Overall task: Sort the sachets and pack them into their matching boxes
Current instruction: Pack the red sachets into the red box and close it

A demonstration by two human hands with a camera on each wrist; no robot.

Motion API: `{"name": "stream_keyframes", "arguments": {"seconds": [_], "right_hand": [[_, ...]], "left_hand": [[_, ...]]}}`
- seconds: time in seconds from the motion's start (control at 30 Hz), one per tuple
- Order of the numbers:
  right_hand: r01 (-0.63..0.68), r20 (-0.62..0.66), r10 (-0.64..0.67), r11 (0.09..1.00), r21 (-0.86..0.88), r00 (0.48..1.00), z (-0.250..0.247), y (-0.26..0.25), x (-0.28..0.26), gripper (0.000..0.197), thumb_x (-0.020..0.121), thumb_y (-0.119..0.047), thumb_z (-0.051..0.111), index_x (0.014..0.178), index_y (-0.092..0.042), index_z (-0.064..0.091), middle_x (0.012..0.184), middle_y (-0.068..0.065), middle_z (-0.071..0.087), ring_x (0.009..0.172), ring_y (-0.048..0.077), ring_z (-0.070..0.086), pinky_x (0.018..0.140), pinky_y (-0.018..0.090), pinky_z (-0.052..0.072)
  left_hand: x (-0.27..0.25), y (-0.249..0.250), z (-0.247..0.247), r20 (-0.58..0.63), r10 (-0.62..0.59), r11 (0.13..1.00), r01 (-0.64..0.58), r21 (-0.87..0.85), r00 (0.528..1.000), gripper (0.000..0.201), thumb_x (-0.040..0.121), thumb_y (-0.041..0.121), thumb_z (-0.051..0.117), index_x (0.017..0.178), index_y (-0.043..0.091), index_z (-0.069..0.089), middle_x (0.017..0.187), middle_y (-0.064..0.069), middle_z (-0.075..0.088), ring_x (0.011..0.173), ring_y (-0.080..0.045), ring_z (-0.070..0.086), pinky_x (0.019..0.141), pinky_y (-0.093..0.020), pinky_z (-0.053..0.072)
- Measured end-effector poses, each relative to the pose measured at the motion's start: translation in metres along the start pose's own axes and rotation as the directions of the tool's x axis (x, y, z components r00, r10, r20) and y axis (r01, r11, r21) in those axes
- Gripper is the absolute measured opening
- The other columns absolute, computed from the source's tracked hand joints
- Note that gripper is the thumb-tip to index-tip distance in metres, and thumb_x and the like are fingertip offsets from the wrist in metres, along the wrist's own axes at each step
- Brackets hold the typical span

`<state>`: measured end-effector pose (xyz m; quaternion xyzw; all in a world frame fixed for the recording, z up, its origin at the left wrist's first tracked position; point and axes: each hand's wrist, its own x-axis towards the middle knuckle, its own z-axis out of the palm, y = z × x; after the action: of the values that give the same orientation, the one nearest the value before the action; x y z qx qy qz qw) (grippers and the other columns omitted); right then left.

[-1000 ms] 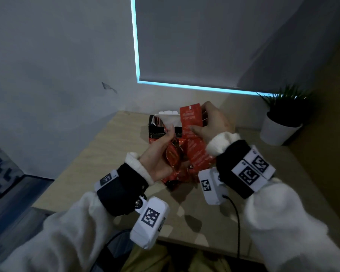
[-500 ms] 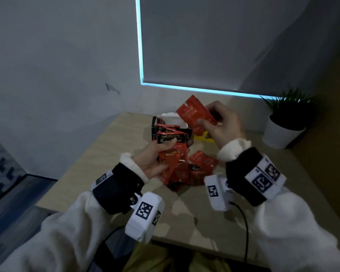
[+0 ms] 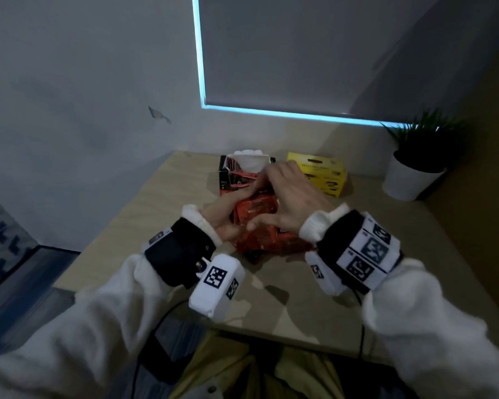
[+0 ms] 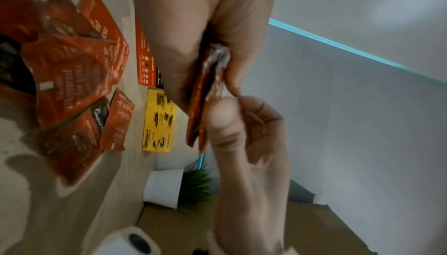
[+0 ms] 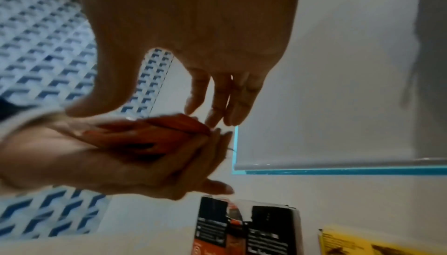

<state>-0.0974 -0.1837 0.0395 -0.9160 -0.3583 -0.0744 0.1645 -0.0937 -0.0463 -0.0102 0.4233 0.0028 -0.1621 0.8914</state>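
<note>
In the head view, our hands hide much of the stack of red foil sachets at frame centre. Our left hand curls under and grips it; our right hand lies spread above, fingers straight. More loose red sachets lie on the pale wooden counter below. Behind stand the red-and-black carton and the yellow cardboard box.

Left wrist view, blurred: the stack shows edge-on at centre, clamped between thumb and palm.

Right wrist view: straight fingertips hover just beside the stack; actual contact is unclear.
</note>
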Motion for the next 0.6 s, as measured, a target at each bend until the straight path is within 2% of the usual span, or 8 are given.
{"name": "stream_keyframes", "arguments": {"seconds": [0.07, 0.13, 0.17, 0.23, 0.33, 0.4, 0.53, 0.6], "right_hand": [[-0.008, 0.083, 0.008, 1.0, 0.008, 0.997, 0.006, 0.009, 0.009, 0.098, 0.054, -0.053, 0.079, 0.131, -0.015, 0.032, 0.138, 0.01, 0.033, 0.132, 0.024, 0.026, 0.11, 0.038, 0.026], [-0.035, 0.195, 0.039, 0.999, -0.026, 0.98, 0.015, 0.014, 0.02, 0.121, 0.054, -0.049, 0.081, 0.145, -0.022, 0.007, 0.154, 0.008, 0.01, 0.143, 0.027, 0.006, 0.116, 0.05, 0.014], [-0.03, 0.232, 0.044, 0.998, -0.063, 0.972, 0.018, 0.016, 0.026, 0.124, 0.055, -0.048, 0.081, 0.145, -0.024, 0.0, 0.156, 0.008, 0.006, 0.144, 0.028, 0.004, 0.115, 0.053, 0.012], [-0.003, 0.264, 0.028, 0.995, -0.095, 0.964, 0.022, 0.019, 0.035, 0.121, 0.058, -0.044, 0.081, 0.145, -0.027, 0.0, 0.154, 0.009, 0.013, 0.141, 0.032, 0.014, 0.114, 0.053, 0.02], [-0.019, 0.234, 0.032, 0.998, -0.057, 0.972, 0.024, 0.023, 0.041, 0.11, 0.061, -0.038, 0.079, 0.145, -0.027, 0.008, 0.144, 0.012, 0.028, 0.131, 0.035, 0.03, 0.107, 0.049, 0.032], [-0.02, 0.196, 0.03, 0.998, -0.055, 0.98, 0.028, 0.025, 0.04, 0.109, 0.062, -0.036, 0.078, 0.145, -0.027, 0.008, 0.143, 0.012, 0.028, 0.13, 0.034, 0.029, 0.105, 0.05, 0.033], [0.025, 0.203, -0.011, 0.997, -0.068, 0.979, 0.037, 0.027, 0.035, 0.104, 0.065, -0.04, 0.075, 0.145, -0.031, 0.008, 0.153, 0.01, 0.013, 0.138, 0.032, 0.02, 0.108, 0.056, 0.029], [0.029, 0.211, -0.012, 0.997, -0.076, 0.977, 0.036, 0.032, 0.034, 0.098, 0.065, -0.041, 0.075, 0.142, -0.032, 0.016, 0.148, 0.01, 0.02, 0.132, 0.032, 0.028, 0.104, 0.052, 0.035]], "left_hand": [[0.003, 0.002, -0.003, -0.029, -0.015, 1.0, 0.015, 0.023, 0.999, 0.02, 0.092, 0.018, 0.042, 0.091, 0.011, 0.062, 0.071, -0.004, 0.073, 0.062, -0.013, 0.07, 0.056, -0.023, 0.058], [0.007, 0.004, -0.004, -0.065, -0.056, 0.994, 0.062, 0.094, 0.996, 0.024, 0.097, 0.016, 0.036, 0.088, 0.011, 0.058, 0.066, -0.002, 0.072, 0.058, -0.011, 0.069, 0.054, -0.022, 0.057], [0.009, 0.004, -0.005, -0.094, -0.067, 0.988, 0.08, 0.135, 0.993, 0.025, 0.097, 0.017, 0.036, 0.085, 0.012, 0.057, 0.062, -0.002, 0.07, 0.055, -0.011, 0.068, 0.05, -0.021, 0.056], [0.013, 0.005, -0.004, -0.139, -0.081, 0.973, 0.108, 0.202, 0.987, 0.024, 0.096, 0.016, 0.039, 0.081, 0.011, 0.056, 0.058, 0.0, 0.068, 0.052, -0.01, 0.066, 0.047, -0.019, 0.053], [0.019, 0.004, -0.006, -0.166, -0.07, 0.971, 0.106, 0.214, 0.984, 0.021, 0.092, 0.008, 0.042, 0.079, 0.01, 0.058, 0.059, 0.0, 0.067, 0.055, -0.01, 0.065, 0.05, -0.019, 0.051], [0.02, 0.002, -0.005, -0.157, -0.103, 0.963, 0.138, 0.232, 0.982, 0.022, 0.09, 0.006, 0.042, 0.077, 0.01, 0.059, 0.057, -0.001, 0.065, 0.053, -0.01, 0.064, 0.047, -0.018, 0.05], [0.021, 0.001, -0.007, -0.154, -0.158, 0.934, 0.198, 0.296, 0.975, 0.026, 0.089, 0.006, 0.041, 0.071, 0.01, 0.059, 0.056, -0.003, 0.062, 0.048, -0.01, 0.062, 0.043, -0.017, 0.048], [0.022, 0.001, -0.009, -0.125, -0.168, 0.931, 0.199, 0.304, 0.978, 0.025, 0.088, 0.006, 0.043, 0.072, 0.012, 0.06, 0.056, -0.001, 0.063, 0.051, -0.009, 0.063, 0.047, -0.018, 0.051]]}}
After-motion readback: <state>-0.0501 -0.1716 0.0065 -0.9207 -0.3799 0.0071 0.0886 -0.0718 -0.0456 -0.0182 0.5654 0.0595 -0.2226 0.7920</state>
